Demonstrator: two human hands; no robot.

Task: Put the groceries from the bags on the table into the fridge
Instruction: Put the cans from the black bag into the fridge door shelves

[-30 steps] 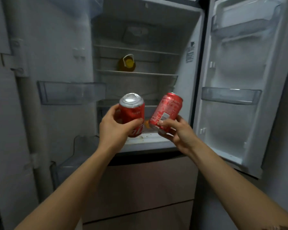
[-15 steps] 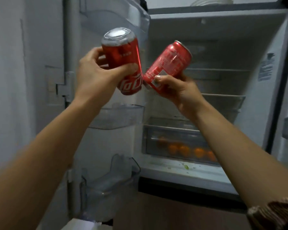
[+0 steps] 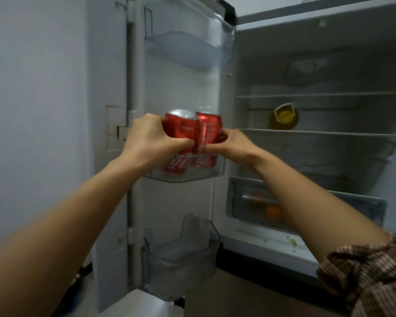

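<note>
Two red soda cans stand side by side inside the clear middle bin (image 3: 206, 175) of the fridge's open left door. My left hand (image 3: 151, 138) wraps the left can (image 3: 181, 131). My right hand (image 3: 233, 147) grips the right can (image 3: 209, 131) from the right side. Both cans are upright and touching each other, their lower parts seen through the bin's front wall. The fridge interior (image 3: 318, 143) lies open to the right.
A clear top door bin (image 3: 188, 42) and bottom door bin (image 3: 181, 259) hold nothing visible. A yellow-capped bottle (image 3: 284, 116) lies on a glass shelf. Oranges (image 3: 272, 212) sit in the crisper drawer. Green scraps lie on the fridge floor (image 3: 290, 242). A wall is at left.
Both hands carried the cans from in front of the fridge to the left door and lowered them into the middle bin. The right can went from tilted to upright.
</note>
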